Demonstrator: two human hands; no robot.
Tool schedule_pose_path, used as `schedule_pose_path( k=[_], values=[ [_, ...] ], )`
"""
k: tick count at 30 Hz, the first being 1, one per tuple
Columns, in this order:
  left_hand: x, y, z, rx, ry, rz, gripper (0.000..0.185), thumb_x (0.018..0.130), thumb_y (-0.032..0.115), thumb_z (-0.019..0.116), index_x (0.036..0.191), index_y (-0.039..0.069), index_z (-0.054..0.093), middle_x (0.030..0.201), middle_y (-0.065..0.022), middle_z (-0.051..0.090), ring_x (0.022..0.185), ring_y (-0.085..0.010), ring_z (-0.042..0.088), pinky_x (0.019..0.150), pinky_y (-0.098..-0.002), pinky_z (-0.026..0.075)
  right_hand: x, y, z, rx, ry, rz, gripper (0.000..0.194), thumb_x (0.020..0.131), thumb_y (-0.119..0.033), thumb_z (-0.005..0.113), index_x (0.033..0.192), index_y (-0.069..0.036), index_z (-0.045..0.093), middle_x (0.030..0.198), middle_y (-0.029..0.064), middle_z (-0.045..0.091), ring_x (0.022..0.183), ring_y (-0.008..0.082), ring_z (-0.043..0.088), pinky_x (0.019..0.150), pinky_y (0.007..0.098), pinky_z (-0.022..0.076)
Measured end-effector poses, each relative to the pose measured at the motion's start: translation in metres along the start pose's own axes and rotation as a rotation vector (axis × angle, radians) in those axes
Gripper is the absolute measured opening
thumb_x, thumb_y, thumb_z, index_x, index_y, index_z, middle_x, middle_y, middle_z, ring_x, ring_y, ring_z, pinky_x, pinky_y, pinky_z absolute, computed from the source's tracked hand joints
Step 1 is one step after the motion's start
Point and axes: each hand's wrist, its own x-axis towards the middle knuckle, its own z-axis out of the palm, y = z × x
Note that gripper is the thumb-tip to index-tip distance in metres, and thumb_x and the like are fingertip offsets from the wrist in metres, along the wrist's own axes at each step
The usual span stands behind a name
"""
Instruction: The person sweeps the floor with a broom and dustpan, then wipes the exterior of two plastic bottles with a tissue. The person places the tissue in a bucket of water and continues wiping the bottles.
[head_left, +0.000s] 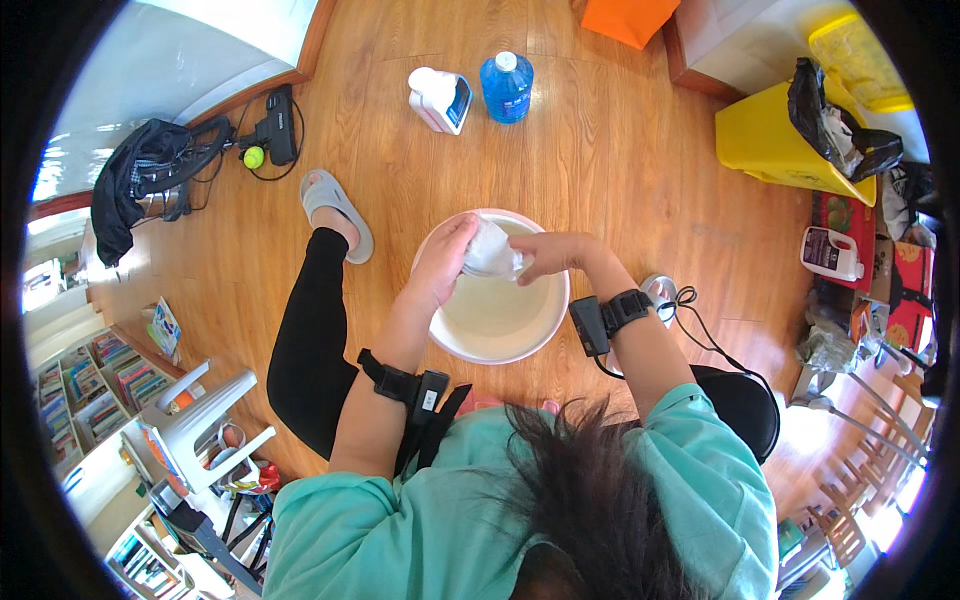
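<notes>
Over a white plastic basin (495, 319) of cloudy liquid, my left hand (448, 259) grips a whitish, rounded object (491, 247), which could be a shoe or wadded cloth; I cannot tell which. My right hand (551, 253) touches its right end with bent fingers. Beyond the basin stand a white bottle (442, 97) with a blue label and a clear bottle of blue liquid (506, 90) with a white cap, side by side on the wooden floor.
A yellow bin (780, 142) with a black bag stands at upper right, near a white jug (831, 253). A vacuum cleaner head (279, 127) and a tennis ball (253, 157) lie at upper left. A white plastic stool (199, 435) is at lower left.
</notes>
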Motion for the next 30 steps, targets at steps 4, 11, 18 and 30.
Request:
schedule_pose_path(
  k=[4,11,18,30],
  values=[
    [0.006,0.014,0.000,0.360,-0.009,-0.185,0.033,0.100,0.034,0.056,0.103,0.002,0.064,0.078,-0.0027,0.061,0.072,-0.0119,0.057,0.066,-0.0310,0.048,0.010,-0.014,-0.005,0.268,-0.078,-0.121,0.043,0.095,-0.032,0.064,0.122,0.000,0.059,0.100,0.0029,0.068,0.095,0.0104,0.060,0.090,0.0264,0.0463],
    [0.051,0.035,-0.038,0.566,0.297,0.042,0.046,0.090,0.030,0.069,0.120,-0.002,0.055,0.096,-0.0091,0.063,0.085,-0.0164,0.060,0.075,-0.0310,0.050,0.004,-0.026,-0.022,0.674,0.313,-0.051,0.038,0.098,-0.035,0.060,0.120,-0.004,0.064,0.102,0.0029,0.068,0.091,0.0115,0.062,0.087,0.0285,0.0493],
    [0.189,0.074,-0.059,0.839,0.703,0.484,0.110,0.065,0.032,0.090,0.148,-0.002,0.025,0.138,-0.0264,0.045,0.124,-0.0367,0.048,0.101,-0.0439,0.041,-0.006,-0.050,-0.031,1.308,0.189,-0.417,0.042,0.100,-0.027,0.054,0.137,-0.008,0.049,0.132,0.0043,0.057,0.127,0.0209,0.050,0.106,0.0444,0.0387],
    [0.169,0.090,-0.066,0.407,0.385,0.621,0.063,0.073,0.008,0.081,0.128,0.002,0.050,0.117,-0.0109,0.063,0.108,-0.0206,0.061,0.091,-0.0340,0.049,-0.002,-0.092,-0.025,-0.101,0.952,-0.489,0.035,0.085,0.004,0.056,0.119,-0.005,0.060,0.108,0.0135,0.061,0.096,0.0376,0.062,0.083,0.0398,0.0527]
  ],
)
